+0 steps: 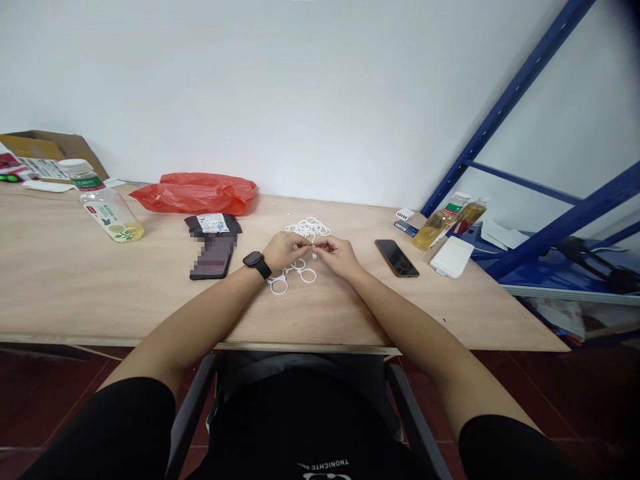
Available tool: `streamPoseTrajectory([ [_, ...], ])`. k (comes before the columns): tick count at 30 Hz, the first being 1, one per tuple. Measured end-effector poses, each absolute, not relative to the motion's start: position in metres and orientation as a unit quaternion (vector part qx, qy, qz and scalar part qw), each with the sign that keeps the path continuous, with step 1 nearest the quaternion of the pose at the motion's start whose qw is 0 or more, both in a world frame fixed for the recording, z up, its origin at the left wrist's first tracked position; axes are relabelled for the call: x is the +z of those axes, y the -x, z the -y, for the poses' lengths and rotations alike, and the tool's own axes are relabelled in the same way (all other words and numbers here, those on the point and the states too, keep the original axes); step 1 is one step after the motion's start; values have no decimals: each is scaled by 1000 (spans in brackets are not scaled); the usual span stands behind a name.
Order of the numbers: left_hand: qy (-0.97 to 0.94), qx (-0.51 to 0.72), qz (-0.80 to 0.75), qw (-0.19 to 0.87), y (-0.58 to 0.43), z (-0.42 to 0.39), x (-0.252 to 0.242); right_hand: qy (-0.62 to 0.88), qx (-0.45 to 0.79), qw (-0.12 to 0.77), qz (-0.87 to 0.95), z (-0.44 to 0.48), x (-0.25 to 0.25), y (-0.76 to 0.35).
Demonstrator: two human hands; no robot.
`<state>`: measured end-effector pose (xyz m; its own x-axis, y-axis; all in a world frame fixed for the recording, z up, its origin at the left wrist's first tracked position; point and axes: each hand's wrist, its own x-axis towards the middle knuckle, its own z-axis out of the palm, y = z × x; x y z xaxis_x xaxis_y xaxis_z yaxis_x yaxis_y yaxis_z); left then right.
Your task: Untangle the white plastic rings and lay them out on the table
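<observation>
My left hand (pixel 284 251), with a black watch on its wrist, and my right hand (pixel 339 254) meet over the middle of the wooden table (pixel 100 293). Both pinch a small white piece (pixel 314 251) between their fingertips. Below the hands lie a few white plastic rings (pixel 295 275) flat on the table. A loose pile of white rings (pixel 308 227) lies just behind the hands.
A dark phone (pixel 214 257) and black pouch lie left of my hands, a red plastic bag (pixel 197 193) behind them. A tilted bottle (pixel 105 208) and a cardboard box (pixel 45 148) are far left. A black phone (pixel 397 257), white box (pixel 453 256) and two bottles (pixel 443 222) lie right, beside blue shelving (pixel 550 230).
</observation>
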<state>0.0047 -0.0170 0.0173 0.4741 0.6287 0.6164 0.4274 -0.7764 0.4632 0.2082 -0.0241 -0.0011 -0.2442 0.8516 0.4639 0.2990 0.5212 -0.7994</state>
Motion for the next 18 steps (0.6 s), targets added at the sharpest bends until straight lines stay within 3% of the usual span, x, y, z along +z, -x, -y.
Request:
streamPoseTrajectory([
  [5, -836, 406, -317, 188, -6, 16, 13, 391, 323, 481, 715, 22, -2, -207],
  [18, -809, 429, -329, 228, -8, 18, 12, 409, 350, 468, 701, 17, -6, -209],
])
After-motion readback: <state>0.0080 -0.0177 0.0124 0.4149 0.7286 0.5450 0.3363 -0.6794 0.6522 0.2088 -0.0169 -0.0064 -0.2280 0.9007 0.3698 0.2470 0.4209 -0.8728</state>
